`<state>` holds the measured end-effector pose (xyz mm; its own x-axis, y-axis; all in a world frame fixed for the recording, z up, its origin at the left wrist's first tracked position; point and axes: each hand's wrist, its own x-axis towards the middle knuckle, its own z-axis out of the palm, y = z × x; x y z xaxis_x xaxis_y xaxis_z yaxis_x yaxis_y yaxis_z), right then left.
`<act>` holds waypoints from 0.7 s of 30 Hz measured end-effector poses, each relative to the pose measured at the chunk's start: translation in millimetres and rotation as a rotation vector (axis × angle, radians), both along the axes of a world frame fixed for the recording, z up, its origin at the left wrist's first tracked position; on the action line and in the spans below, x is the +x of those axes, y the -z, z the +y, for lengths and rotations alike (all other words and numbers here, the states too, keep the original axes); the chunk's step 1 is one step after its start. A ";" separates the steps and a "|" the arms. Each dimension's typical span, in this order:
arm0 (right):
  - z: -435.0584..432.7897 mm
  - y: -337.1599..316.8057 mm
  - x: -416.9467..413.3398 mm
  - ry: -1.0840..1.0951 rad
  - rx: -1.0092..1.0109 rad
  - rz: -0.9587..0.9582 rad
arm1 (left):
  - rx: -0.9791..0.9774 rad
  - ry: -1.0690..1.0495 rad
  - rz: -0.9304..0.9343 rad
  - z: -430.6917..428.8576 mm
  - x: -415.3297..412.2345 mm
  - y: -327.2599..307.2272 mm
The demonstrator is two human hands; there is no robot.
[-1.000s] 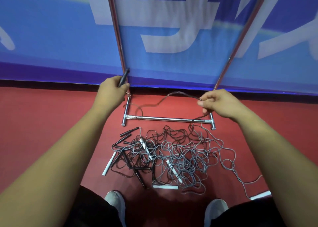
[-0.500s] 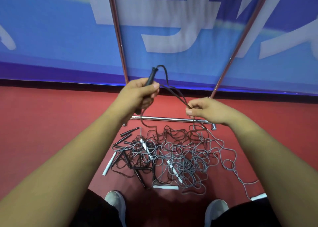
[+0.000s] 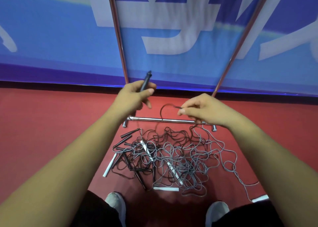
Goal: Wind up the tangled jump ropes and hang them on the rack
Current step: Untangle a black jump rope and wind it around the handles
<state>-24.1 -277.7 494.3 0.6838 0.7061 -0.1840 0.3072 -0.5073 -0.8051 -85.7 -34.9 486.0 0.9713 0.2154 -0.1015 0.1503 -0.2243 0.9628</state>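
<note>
The left hand (image 3: 136, 97) is gripping a slim black rope handle (image 3: 146, 82) and the right hand (image 3: 204, 112) is pinching the thin dark cord (image 3: 162, 110) running from it, so winding is only beginning. The tangled heap of black and grey ropes (image 3: 172, 156) is lying on the red floor (image 3: 51, 120) in front of the chrome tube rack (image 3: 180, 121), where nothing seems to be hanging, though its top is cropped.
</note>
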 end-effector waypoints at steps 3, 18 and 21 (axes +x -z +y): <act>10.9 -5.1 -12.0 -0.068 0.050 -0.023 | 0.028 0.371 0.081 -16.6 -5.3 0.7; -43.2 47.9 23.6 0.022 -0.251 0.157 | -0.361 -0.042 -0.107 7.7 4.9 -7.4; -31.7 32.2 24.1 0.169 0.058 0.159 | 0.107 -0.292 0.001 19.1 9.3 10.5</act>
